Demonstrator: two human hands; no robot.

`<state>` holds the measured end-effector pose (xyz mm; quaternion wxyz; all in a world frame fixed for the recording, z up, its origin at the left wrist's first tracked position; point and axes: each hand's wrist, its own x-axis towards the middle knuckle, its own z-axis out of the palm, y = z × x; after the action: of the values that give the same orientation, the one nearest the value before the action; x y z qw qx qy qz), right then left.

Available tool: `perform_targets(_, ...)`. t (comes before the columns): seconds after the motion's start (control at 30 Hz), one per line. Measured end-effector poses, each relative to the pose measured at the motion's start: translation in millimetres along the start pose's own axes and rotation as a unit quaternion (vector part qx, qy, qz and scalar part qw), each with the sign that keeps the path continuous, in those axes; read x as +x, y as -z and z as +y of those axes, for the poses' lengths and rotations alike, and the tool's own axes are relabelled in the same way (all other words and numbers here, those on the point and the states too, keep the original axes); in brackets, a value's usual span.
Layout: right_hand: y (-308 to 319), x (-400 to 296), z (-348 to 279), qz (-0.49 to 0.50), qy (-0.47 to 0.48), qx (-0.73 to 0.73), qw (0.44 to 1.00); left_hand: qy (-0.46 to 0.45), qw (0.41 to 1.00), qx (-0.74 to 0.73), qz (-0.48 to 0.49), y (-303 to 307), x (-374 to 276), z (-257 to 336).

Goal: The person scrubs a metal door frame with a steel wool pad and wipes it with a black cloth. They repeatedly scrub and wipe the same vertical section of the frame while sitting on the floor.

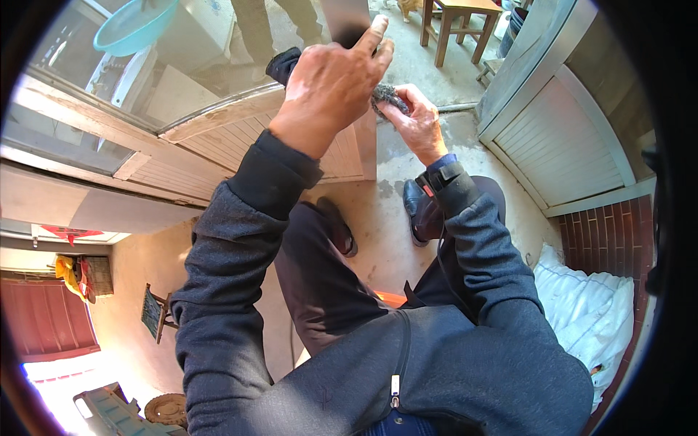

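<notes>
In my right hand (417, 122) is a dark grey, fuzzy scrubber (388, 98) resembling steel wool, pinched between thumb and fingers. My left hand (338, 87) is raised in front of the door's free edge, its back towards me and the index finger stretched out. Behind its wrist side sticks out a black fabric-like thing (282, 64); the hand hides the rest, so its grip is unclear. The glazed door (262, 122), with a ribbed lower panel, stands on the left. A dark patch (351, 35) shows on its edge above my left hand.
A wooden stool (461, 22) stands beyond the threshold (458, 107). Another panelled door (567, 131) is at the right, above a white woven sack (586, 310) by brown wall tiles (605, 231). Behind the glass appears a light-blue basin (133, 27). Something orange (390, 298) shows between my legs.
</notes>
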<state>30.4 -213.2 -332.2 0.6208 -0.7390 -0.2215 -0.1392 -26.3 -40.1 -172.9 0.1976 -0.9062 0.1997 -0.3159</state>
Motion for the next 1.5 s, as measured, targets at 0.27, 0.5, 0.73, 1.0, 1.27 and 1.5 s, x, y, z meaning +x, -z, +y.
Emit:
perform_targets(0.27, -13, 19, 27, 0.031, 0.077, -0.048, 0.995, 0.000, 0.999, -0.041, -0.033, -20, 29, -5)
perform_targets(0.5, -31, 36, 55, 0.054, 0.102, -0.070, 0.991, 0.017, 0.999, -0.034, -0.008, -69, 44, -6)
perform_targets(0.73, -56, 60, 93, 0.058, 0.111, -0.062, 0.990, 0.040, 0.997, -0.057, -0.045, -104, 63, -7)
perform_targets(1.0, -71, 37, 185, 0.003, 0.008, -0.072, 0.997, 0.011, 1.000, -0.017, 0.010, -130, 75, -20)
perform_targets(1.27, -82, 27, 194, -0.013, 0.009, -0.093, 0.996, 0.044, 0.994, -0.029, 0.097, -142, 65, -10)
perform_targets(1.5, -80, 30, 177, 0.015, -0.053, 0.007, 0.998, 0.052, 0.985, -0.052, 0.155, -149, 58, -6)
